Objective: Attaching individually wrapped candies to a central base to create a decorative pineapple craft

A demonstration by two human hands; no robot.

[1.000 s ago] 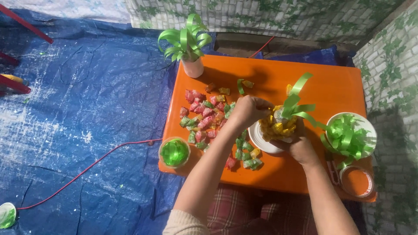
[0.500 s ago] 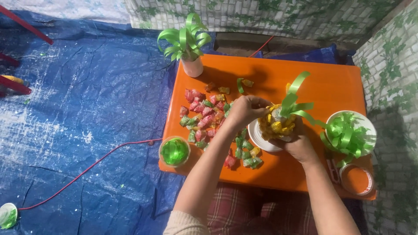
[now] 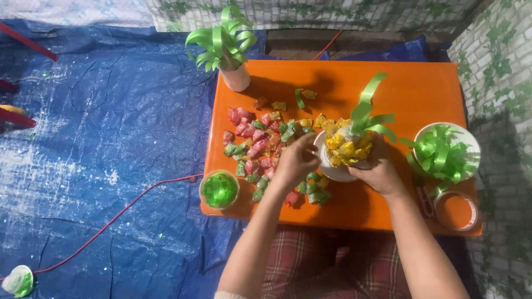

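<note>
Left hand (image 3: 296, 160) pinches a small folded piece at nine o'clock of the white cup (image 3: 338, 166), which the right hand (image 3: 379, 173) grips mid-bench (image 3: 421, 88). Yellow pieces (image 3: 346, 148) ring it; many loose pieces (image 3: 260, 147) lie unplaced at nine o'clock.

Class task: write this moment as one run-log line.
left hand: fingertips at white cup rim | right hand: gripping the cup | cup: yellow pieces, green ribbon | orange table: red, green pieces
</note>
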